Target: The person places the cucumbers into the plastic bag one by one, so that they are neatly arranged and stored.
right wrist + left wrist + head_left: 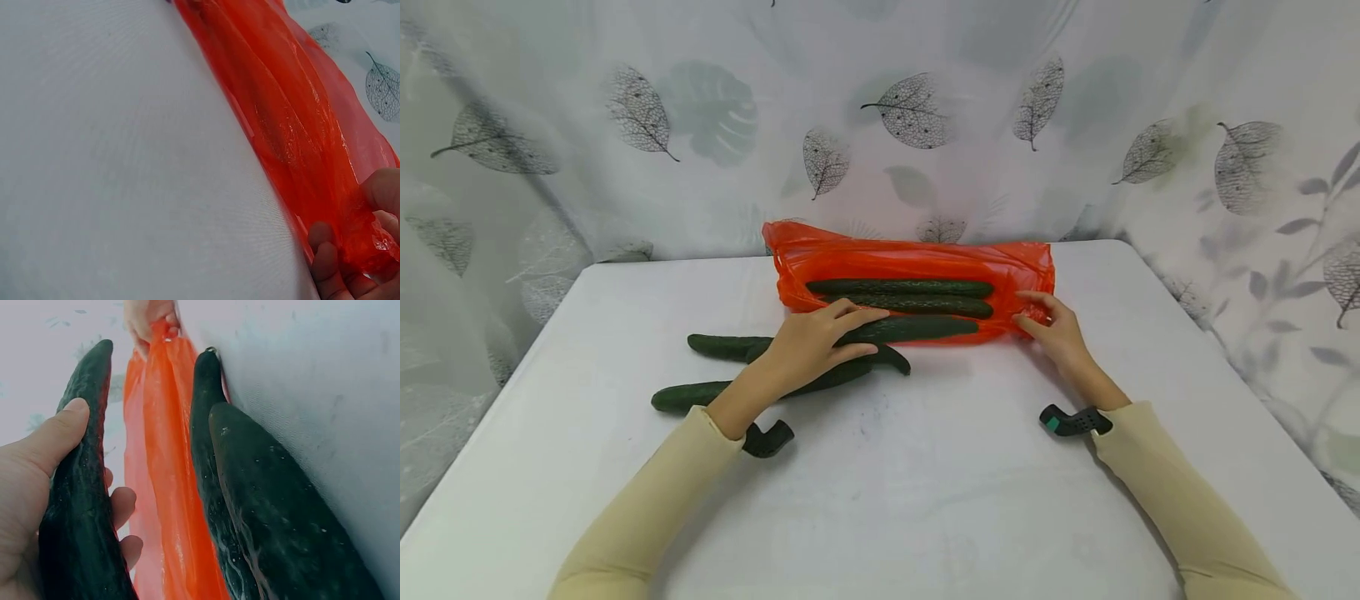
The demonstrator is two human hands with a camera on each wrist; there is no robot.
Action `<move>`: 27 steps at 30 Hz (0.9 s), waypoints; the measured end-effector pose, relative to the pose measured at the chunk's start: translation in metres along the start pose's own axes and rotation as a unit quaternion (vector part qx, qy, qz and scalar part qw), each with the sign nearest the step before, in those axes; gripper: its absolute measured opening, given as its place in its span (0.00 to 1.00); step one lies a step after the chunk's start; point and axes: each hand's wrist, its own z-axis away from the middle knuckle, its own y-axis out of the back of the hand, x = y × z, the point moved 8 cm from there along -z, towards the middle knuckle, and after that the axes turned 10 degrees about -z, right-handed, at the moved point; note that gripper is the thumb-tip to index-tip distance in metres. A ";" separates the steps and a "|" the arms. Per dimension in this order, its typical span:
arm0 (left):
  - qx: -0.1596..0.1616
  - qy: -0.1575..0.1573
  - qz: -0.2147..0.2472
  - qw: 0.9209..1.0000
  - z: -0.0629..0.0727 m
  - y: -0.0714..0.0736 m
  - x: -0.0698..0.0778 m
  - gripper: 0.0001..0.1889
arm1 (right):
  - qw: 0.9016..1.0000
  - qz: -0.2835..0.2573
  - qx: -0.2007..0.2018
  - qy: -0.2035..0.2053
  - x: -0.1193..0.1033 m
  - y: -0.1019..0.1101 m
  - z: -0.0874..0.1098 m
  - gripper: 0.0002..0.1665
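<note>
My left hand [805,343] grips a dark green cucumber [928,327] above the front edge of a red plastic bag [910,252]. In the left wrist view, thumb and fingers wrap round that cucumber [78,487]. Two more cucumbers [901,288] lie side by side in the bag's opening. At the bag's right end my right hand [1066,335] pinches the crumpled film, shown closer in the right wrist view, where fingers [326,262] hold the red plastic [281,131]. Loose cucumbers [688,397] lie on the table beneath my left forearm and hand, partly hidden.
The white table [910,483] runs back to a curtain [745,192] printed with leaves, which hangs right behind the bag. Black bands [767,439] sit at both wrists, below the beige sleeves [647,508].
</note>
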 end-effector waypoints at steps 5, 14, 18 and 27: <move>-0.009 0.001 0.004 1.000 -0.007 -0.005 -0.003 0.28 | 1.000 -0.002 -0.006 -0.001 0.001 -0.002 -0.001 0.28; -0.014 0.016 0.023 1.000 -0.028 -0.015 -0.009 0.27 | 1.000 -0.016 0.001 0.004 0.000 0.001 0.001 0.28; -0.014 0.025 0.026 0.999 -0.034 -0.019 -0.014 0.28 | 1.000 -0.013 0.001 0.004 0.000 0.001 0.002 0.27; -0.021 0.034 0.039 0.998 -0.050 -0.027 -0.022 0.27 | 1.000 -0.018 -0.001 0.004 -0.001 0.001 0.002 0.27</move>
